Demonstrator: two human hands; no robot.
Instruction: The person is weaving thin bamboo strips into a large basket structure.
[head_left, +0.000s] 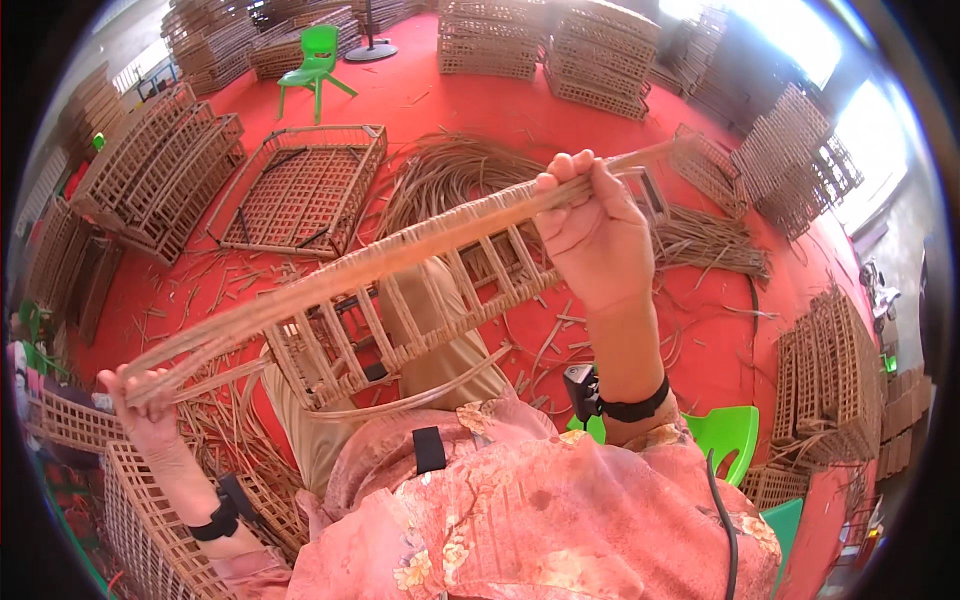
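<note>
A shallow rattan basket [390, 350] with open lattice sides stands tilted across my lap. Long rattan strips [230, 318] run along its upper rim, which is partly wrapped, and stretch past it on the left. My right hand [600, 235] is raised, its fingers closed round the rim and strips towards the right end. Far to the left, my left hand [150, 405] is closed on the ends of the strips. A loose curved rattan strip [440, 385] bows out below the basket, near my knees.
Long rattan strands [450, 175] lie in a heap ahead, with another bundle [705, 245] to the right. Offcuts litter the red floor [400, 90]. A finished-looking basket [300, 190] lies ahead left; stacked baskets [160, 170] stand around. A green chair [317, 65] is farther off.
</note>
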